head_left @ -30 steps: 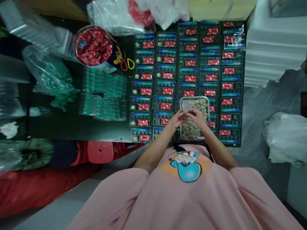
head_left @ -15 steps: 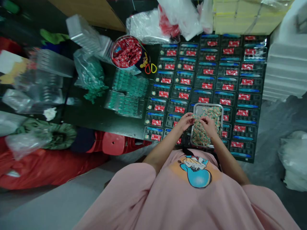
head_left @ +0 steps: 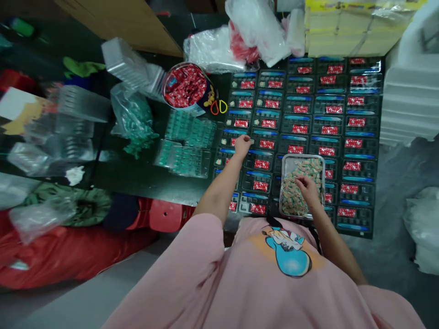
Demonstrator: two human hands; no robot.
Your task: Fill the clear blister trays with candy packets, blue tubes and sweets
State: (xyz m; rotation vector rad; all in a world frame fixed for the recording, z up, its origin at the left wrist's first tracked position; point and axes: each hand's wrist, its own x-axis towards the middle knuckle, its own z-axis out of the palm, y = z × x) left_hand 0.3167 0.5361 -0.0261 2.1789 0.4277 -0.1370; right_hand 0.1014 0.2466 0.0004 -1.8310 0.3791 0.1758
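Rows of black compartment trays (head_left: 257, 180) hold blue pens and red patterned packets (head_left: 261, 164). My left hand (head_left: 243, 144) reaches over the second column from the left, its fingertips pinched on a small pale piece (head_left: 251, 141). A metal tray (head_left: 285, 161) full of small tan-and-green pieces (head_left: 295, 197) rests on the near trays. Above that heap is my right hand (head_left: 306, 186), fingers closed together; whatever lies between them is too small to name.
Left of the trays are green packs (head_left: 185, 155), a bucket of red packets (head_left: 187, 87), scissors (head_left: 218, 107) and a bag of green pieces (head_left: 132, 109). Plastic bags (head_left: 260, 32) and yellow-edged stacks (head_left: 350, 32) stand at the back.
My left hand has moved away from my right hand, up and left to the trays. My right hand has shifted slightly down and right over the heap. The whole view has moved a little.
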